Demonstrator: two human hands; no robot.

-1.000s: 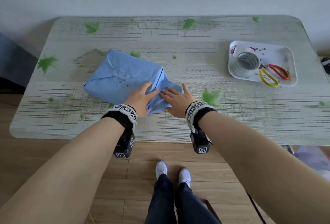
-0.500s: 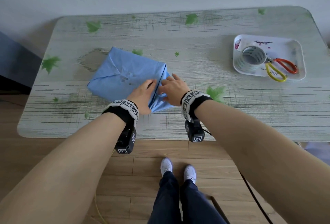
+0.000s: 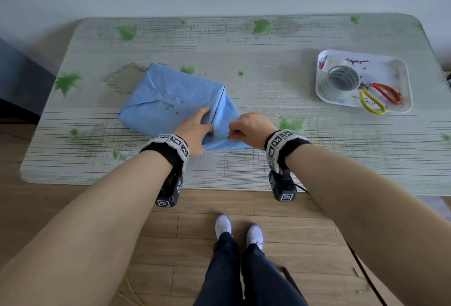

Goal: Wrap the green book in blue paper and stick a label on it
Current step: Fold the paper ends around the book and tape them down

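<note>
Nearest the viewer, a loose flap of the blue paper (image 3: pixel 225 122) is pinched between thumb and curled fingers of the right hand (image 3: pixel 251 127), closed tightly on the flap's near edge, presumably so the last open end of the wrap can be drawn taut and folded over. Just to the left of that pinch, the left hand (image 3: pixel 195 130) is laid flat and open on the wrapped parcel, grasping nothing; its palm and fingers are pressed down beside the dark fold line, most likely to keep the parcel from sliding while the flap is pulled. The green book itself cannot be seen: it is judged to lie inside the paper under the left hand, fully covered, its outline suggested only by the boxy shape beyond the pinch. Folded seams are seen meeting on the upper face further out. The fingertips of the right hand are hidden under the hand, so how much paper is caught cannot be told. Well apart from the grip, far to the right, a white tray (image 3: pixel 400 69) has been set on the table (image 3: pixel 268 44), holding a tape roll (image 3: pixel 341 81) and scissors (image 3: pixel 375 95), kept within reach for sealing. A small printed slip at the tray's far corner may be the label, but it is too small to tell
</note>
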